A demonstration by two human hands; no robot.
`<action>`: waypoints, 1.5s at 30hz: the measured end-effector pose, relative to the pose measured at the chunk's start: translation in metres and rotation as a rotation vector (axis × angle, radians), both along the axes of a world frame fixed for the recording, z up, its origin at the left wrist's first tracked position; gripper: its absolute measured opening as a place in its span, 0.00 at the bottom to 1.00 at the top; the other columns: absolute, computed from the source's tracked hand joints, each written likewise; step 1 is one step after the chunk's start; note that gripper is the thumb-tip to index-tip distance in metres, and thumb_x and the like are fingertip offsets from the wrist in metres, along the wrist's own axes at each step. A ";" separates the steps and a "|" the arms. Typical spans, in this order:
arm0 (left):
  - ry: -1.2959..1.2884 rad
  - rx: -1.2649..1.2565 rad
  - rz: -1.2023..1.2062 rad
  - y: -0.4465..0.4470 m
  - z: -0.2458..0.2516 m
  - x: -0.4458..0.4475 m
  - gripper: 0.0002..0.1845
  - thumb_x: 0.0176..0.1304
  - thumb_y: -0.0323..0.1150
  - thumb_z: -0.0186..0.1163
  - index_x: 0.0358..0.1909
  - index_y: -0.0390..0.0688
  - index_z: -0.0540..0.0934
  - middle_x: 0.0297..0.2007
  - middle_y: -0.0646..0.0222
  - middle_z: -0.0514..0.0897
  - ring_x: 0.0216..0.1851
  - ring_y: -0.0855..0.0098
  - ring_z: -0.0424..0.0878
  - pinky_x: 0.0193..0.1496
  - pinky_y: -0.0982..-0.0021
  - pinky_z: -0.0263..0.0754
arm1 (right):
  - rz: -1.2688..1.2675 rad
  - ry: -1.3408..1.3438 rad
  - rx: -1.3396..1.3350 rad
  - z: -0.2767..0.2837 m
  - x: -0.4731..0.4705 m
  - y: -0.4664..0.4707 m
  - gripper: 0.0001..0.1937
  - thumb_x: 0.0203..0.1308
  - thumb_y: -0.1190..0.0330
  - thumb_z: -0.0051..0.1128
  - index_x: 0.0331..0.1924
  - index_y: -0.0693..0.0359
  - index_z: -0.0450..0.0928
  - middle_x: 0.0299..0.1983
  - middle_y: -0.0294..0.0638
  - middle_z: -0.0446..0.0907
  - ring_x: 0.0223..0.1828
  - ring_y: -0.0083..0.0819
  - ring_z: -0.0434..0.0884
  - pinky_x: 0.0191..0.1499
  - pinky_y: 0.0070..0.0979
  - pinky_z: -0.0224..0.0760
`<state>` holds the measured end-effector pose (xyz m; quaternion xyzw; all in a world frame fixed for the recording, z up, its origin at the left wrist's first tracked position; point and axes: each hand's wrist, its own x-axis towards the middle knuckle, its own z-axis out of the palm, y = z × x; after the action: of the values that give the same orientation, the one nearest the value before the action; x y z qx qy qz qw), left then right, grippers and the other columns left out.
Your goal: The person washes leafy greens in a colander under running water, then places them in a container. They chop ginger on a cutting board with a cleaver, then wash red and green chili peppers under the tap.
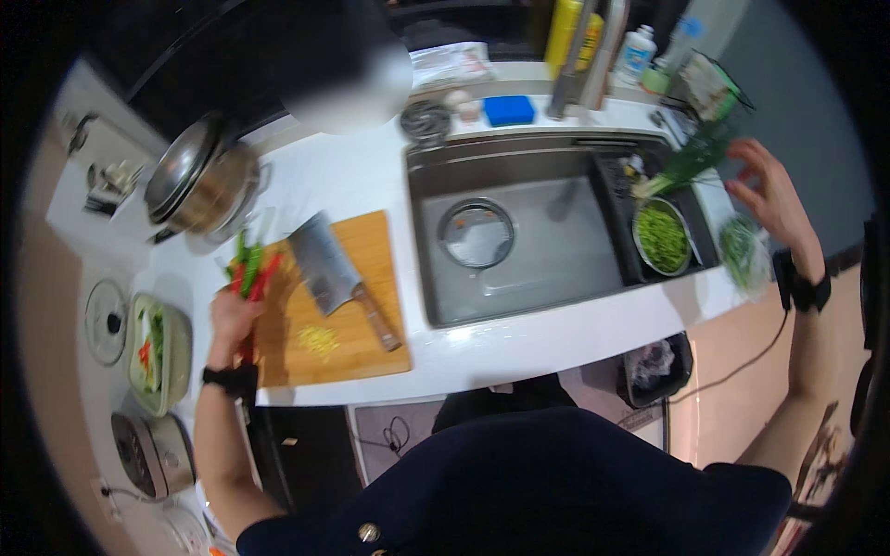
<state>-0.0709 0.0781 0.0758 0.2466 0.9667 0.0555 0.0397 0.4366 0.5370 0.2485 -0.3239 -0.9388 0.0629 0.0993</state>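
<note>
My left hand [235,316] grips a bunch of long red and green chili peppers [252,270] at the left side of a wooden cutting board [365,243]. On the board lie a cleaver [327,267] with a wooden handle and a small heap of chopped pale yellow bits [318,339]. My right hand [768,187] hangs with its fingers apart beyond the right end of the sink, holding nothing. Closest to it are the leaves of a bunch of scallions [685,167] and a clear bag of greens [742,254]. Whether my fingertips touch the leaves is hard to tell.
The steel sink [535,306] contains a round drain basket [478,233]. A bowl of chopped greens [662,236] stands in its right section. Left are a metal pot [215,187], a food container [160,354] and a cooker [153,455]. The faucet [571,62] rises behind.
</note>
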 end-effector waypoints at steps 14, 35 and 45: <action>-1.437 1.190 0.059 0.260 0.037 0.234 0.16 0.51 0.26 0.60 0.44 0.39 0.76 0.35 0.65 0.80 0.37 0.69 0.79 0.43 0.66 0.77 | 0.291 0.228 -0.429 -0.007 -0.088 0.192 0.20 0.61 0.58 0.53 0.50 0.63 0.76 0.42 0.42 0.79 0.32 0.26 0.80 0.31 0.23 0.78; -1.487 1.005 0.104 0.389 -0.061 0.248 0.09 0.47 0.22 0.66 0.29 0.40 0.76 0.24 0.70 0.76 0.22 0.73 0.75 0.22 0.71 0.71 | 0.122 0.416 0.097 -0.253 -0.204 0.292 0.08 0.55 0.71 0.51 0.30 0.65 0.82 0.30 0.55 0.80 0.34 0.54 0.79 0.40 0.45 0.73; -1.384 0.923 0.140 0.378 -0.059 0.246 0.08 0.46 0.22 0.65 0.29 0.36 0.77 0.24 0.67 0.77 0.21 0.71 0.76 0.23 0.69 0.72 | 0.118 0.384 0.306 -0.215 -0.194 0.249 0.06 0.51 0.72 0.55 0.30 0.65 0.80 0.32 0.52 0.79 0.37 0.50 0.78 0.41 0.40 0.71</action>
<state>0.1756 0.4556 0.0172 0.0876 0.6173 0.5874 0.5159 0.2426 0.7858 0.0335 -0.2318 -0.9186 -0.0141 0.3196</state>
